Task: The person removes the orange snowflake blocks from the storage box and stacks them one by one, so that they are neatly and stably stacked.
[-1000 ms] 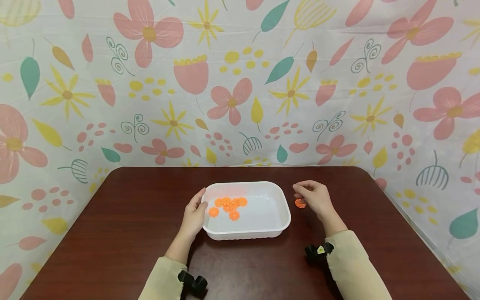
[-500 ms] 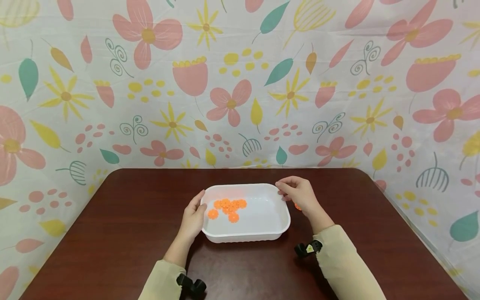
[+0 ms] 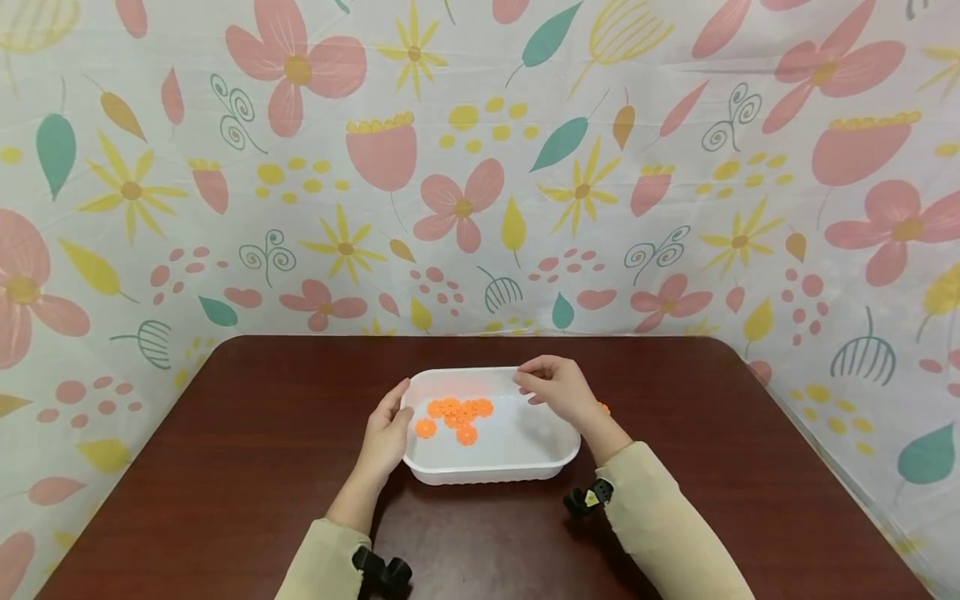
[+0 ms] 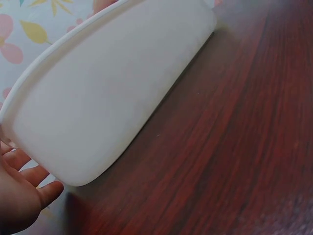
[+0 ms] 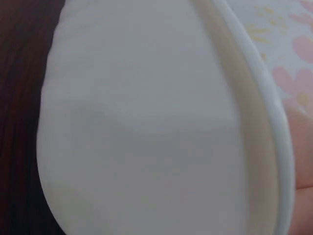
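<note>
As the left hand (image 3: 386,428) grips the tray (image 3: 510,437), likely to steady it, the right hand (image 3: 561,390) hovers over it; can't tell if that grip holds anything. Orange discs (image 3: 459,411) lie inside, left.

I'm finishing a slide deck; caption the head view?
Left hand grips a white rectangular plastic tray of small round orange pieces; right hand hovers over it.

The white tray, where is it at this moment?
In the head view, the white tray sits below centre on the table, the left hand gripping its left end, the right hand above its right part.
</note>
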A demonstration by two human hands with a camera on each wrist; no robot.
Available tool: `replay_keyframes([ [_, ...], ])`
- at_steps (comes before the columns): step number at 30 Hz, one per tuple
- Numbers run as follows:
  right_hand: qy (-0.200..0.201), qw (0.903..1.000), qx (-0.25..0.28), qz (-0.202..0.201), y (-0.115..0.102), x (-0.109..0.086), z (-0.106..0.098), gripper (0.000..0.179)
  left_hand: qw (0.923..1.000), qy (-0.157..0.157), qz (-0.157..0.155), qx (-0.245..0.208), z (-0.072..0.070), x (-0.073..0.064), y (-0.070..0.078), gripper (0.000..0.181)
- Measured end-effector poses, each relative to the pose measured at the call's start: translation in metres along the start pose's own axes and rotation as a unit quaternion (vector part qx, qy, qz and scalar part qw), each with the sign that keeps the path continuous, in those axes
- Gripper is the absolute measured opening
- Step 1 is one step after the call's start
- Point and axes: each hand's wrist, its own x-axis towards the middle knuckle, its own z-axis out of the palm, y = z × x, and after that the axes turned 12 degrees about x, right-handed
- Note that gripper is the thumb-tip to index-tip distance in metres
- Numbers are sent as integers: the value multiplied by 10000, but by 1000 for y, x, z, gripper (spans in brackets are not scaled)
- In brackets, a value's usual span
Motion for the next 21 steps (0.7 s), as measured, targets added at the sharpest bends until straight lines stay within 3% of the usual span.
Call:
replay_keyframes([
  [11, -277, 9992, -276, 63, 0, 7, 27, 22, 10000, 63, 13, 18, -1, 1, 0, 48],
  [21, -155, 9960, -805, 360, 4, 13, 45, 20, 10000, 32, 30, -47, -1, 2, -1, 48],
])
